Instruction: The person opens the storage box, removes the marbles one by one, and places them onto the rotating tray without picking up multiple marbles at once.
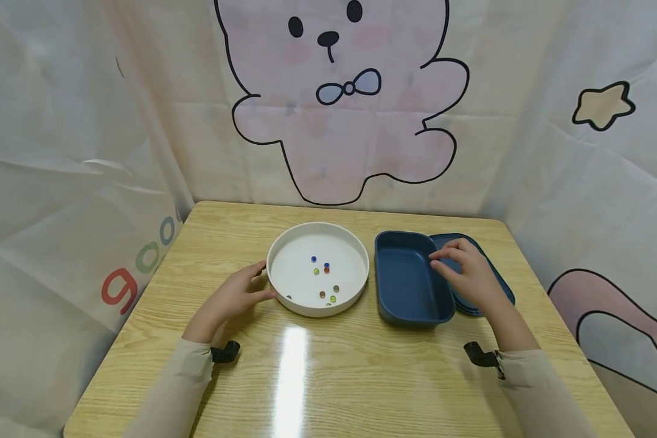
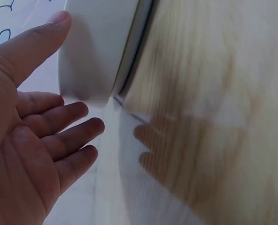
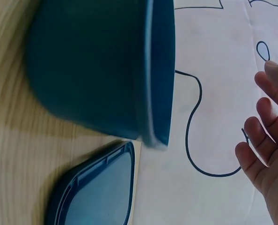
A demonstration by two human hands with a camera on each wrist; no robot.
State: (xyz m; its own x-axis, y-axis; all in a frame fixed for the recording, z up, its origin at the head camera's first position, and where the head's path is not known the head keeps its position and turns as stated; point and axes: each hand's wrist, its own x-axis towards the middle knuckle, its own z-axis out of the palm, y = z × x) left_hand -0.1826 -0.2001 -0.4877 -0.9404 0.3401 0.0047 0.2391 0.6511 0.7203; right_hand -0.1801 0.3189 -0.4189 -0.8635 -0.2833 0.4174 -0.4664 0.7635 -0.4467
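A round white tray holds several small glass marbles, among them a blue marble and a yellow-green marble. At the tray's left side is my left hand, thumb and fingertips spread along its outer wall. In the left wrist view, the thumb lies against that wall and the other fingers are loosely bent. My right hand hovers over the right rim of a deep blue box. Its thumb and index fingertips are close together, with nothing visible between them.
A blue lid lies on the wooden table to the right of the box, partly hidden by my right hand. Printed cloth with a bear hangs behind the table. Black wrist mounts stick out beside both sleeves.
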